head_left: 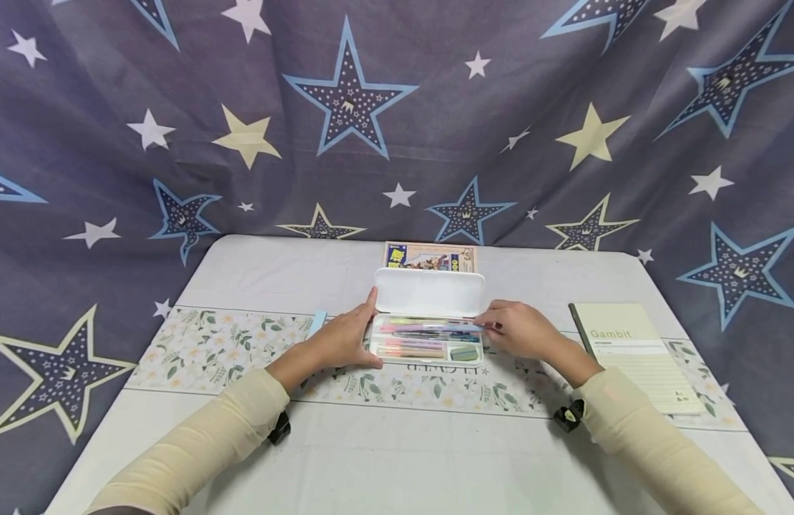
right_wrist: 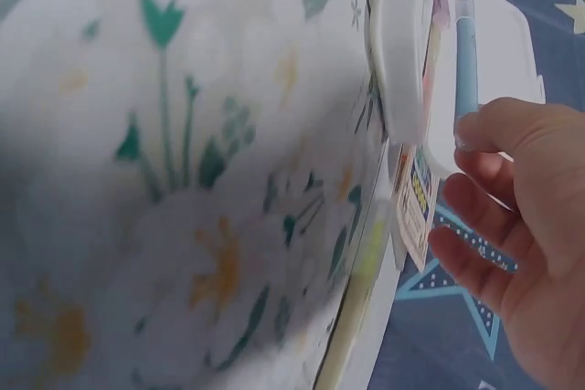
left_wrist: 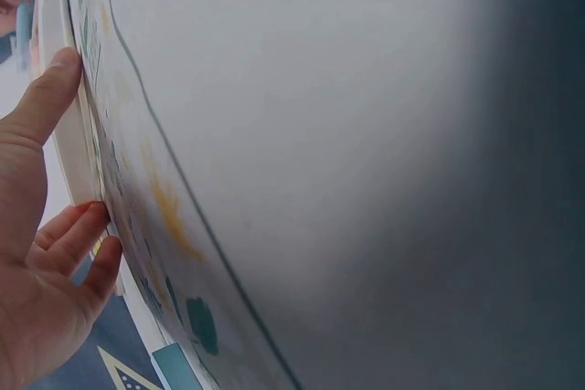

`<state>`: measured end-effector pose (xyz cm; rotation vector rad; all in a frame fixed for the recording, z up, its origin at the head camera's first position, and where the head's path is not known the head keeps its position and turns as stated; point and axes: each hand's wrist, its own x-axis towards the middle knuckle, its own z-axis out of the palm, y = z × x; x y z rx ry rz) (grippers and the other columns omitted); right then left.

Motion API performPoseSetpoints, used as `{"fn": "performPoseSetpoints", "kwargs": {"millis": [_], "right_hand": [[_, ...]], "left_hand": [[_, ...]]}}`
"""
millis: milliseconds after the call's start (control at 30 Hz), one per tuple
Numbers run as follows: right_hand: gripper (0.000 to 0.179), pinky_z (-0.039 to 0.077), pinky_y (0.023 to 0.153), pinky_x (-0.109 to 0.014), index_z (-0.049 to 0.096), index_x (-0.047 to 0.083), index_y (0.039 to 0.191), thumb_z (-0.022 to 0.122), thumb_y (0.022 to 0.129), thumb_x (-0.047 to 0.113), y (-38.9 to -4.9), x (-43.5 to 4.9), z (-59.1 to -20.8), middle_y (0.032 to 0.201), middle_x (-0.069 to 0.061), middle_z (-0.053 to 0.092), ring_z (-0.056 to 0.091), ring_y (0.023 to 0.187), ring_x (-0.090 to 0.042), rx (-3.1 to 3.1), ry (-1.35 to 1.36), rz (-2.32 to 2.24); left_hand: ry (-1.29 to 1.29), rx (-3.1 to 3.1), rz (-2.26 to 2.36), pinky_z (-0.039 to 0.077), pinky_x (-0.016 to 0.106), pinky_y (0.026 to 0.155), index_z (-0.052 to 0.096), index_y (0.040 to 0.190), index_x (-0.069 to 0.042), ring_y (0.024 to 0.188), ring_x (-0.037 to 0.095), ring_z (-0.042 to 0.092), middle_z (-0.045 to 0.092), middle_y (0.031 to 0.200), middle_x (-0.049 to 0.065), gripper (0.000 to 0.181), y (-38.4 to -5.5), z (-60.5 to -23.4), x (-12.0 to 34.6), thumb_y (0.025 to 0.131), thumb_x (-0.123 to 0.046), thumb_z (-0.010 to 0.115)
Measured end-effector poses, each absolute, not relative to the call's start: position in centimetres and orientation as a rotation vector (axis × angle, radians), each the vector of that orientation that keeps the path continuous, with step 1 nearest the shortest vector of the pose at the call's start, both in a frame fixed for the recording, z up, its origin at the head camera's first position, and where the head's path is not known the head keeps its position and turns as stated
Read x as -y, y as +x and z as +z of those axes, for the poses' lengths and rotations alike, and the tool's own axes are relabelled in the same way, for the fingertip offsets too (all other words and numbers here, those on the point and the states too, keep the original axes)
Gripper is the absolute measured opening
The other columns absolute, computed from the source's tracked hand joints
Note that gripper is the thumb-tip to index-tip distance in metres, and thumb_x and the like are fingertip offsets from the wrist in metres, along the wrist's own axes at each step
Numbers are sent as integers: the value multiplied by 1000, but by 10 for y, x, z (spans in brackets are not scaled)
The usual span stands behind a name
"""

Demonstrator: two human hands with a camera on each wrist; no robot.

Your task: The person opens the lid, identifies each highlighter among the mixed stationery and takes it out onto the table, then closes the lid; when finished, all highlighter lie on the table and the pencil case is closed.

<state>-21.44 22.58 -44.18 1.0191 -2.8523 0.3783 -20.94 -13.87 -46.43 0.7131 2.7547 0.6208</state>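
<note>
An open white pencil case (head_left: 429,292) holds several pens (head_left: 413,348) and a small green block (head_left: 463,353), its lid raised at the back. My left hand (head_left: 342,336) holds the case's left end, thumb at the front corner and the other fingers along the side. In the left wrist view the thumb (left_wrist: 50,93) touches the case's edge. Over the case's right end, my right hand (head_left: 518,329) pinches the end of a light blue pen (right_wrist: 466,61) between thumb and index finger. The pen lies lengthwise above the others; its far end is hard to make out.
Behind the lid lies a colourful printed box or book (head_left: 430,256). A cream notebook (head_left: 635,357) marked Gambit is on the right. Left of the case sits a light blue strip (head_left: 317,322). A floral runner (head_left: 229,350) crosses the white table; a starry curtain (head_left: 423,143) hangs behind.
</note>
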Motion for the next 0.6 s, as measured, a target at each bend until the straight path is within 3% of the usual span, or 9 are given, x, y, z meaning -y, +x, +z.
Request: {"fn": "performPoseSetpoints", "kwargs": {"millis": [600], "right_hand": [[19,45,59,-24,80,10,109,74,91,7,-205,-277,-446,92,-1,72,53,67,-1,2832,992,418]], "left_hand": [[719,-2744,641,41,48,116,-16,162,-8,144,31,47,45,156,13,150,-209,-463,139,68,-54,92]]}}
